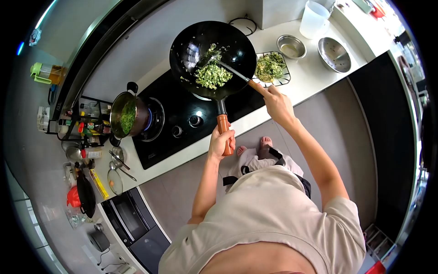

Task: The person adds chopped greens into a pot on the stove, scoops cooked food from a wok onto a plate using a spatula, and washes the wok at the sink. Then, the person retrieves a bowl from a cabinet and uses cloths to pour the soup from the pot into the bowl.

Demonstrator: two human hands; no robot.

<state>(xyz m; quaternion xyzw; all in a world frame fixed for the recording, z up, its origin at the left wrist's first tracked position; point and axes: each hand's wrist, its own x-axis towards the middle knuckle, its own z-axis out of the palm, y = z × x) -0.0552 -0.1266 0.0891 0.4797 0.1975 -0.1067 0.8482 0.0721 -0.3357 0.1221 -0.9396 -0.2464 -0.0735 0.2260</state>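
Observation:
A black wok (187,59) is tilted over the stove, with chopped green food (212,75) gathered in its lower middle. Wrapped round the wok's wooden handle (223,125) is my left hand (221,142). My right hand (278,106) grips the wooden end of a metal spatula (235,71), whose head is in the green food. Just right of the wok, a patterned square plate (286,78) holds more of the chopped green mixture (270,67).
A pot (117,107) with green contents sits over a lit burner on the black cooktop (169,148). Two metal bowls (292,47) (334,55) and a translucent jug (314,20) stand at the upper right. Left are a spice rack (91,119), a glass lid (115,181) and a ladle (118,156).

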